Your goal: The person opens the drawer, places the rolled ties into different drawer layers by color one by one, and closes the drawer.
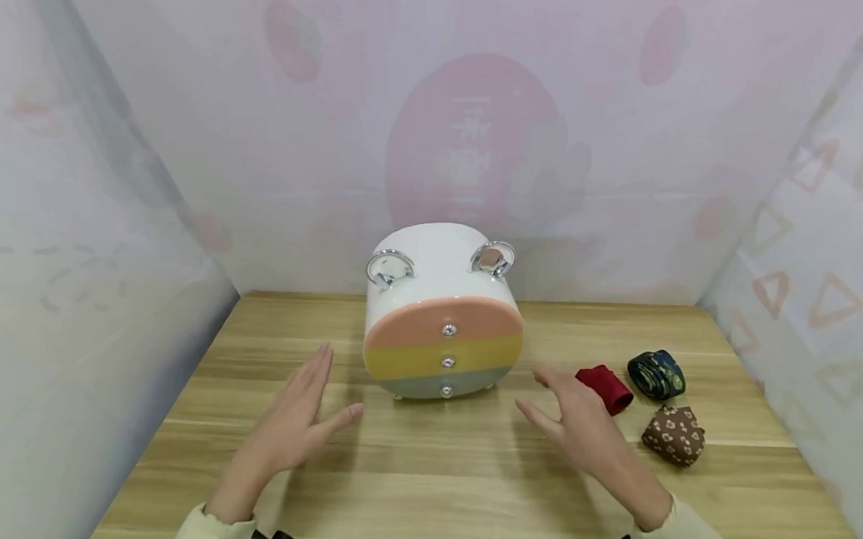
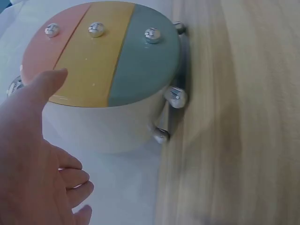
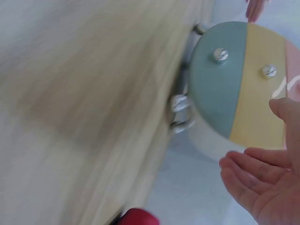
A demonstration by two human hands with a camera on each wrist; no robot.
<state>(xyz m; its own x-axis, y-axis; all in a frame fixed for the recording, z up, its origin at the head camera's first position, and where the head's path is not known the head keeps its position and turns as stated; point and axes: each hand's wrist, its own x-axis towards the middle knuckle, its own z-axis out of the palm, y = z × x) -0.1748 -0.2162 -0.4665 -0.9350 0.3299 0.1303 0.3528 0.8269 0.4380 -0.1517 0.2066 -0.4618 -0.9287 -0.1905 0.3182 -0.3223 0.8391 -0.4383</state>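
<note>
One wood-grained bench carries everything, and the glossy striped box sits towards its back middle, upright on small feet, with its coral, yellow and grey-blue face turned to the person. The step in hand looks like closing in on this box from both sides. To do it well, I would bring both palms in evenly at one height and settle them on the white flanks rather than on the shiny ring-shaped ears, which are likely a poor hold. The smooth shell may slide, so matched, gentle pressure should serve better than a one-sided push; if a knob is to be pulled, one hand should brace the body. The left hand is held out beside the box, its fingers extended and thumb spread wide, holding nothing and apart from the shell. The right hand mirrors it near the other lower corner, fingers slightly bent, thumb well away from them, also without a hold; no contact with the box shows. Beyond it lie three rolled ties: brown floral, dark patterned and, partly behind the hand, red. Smallest are the three faceted knobs, lined down the face, untouched.
</note>
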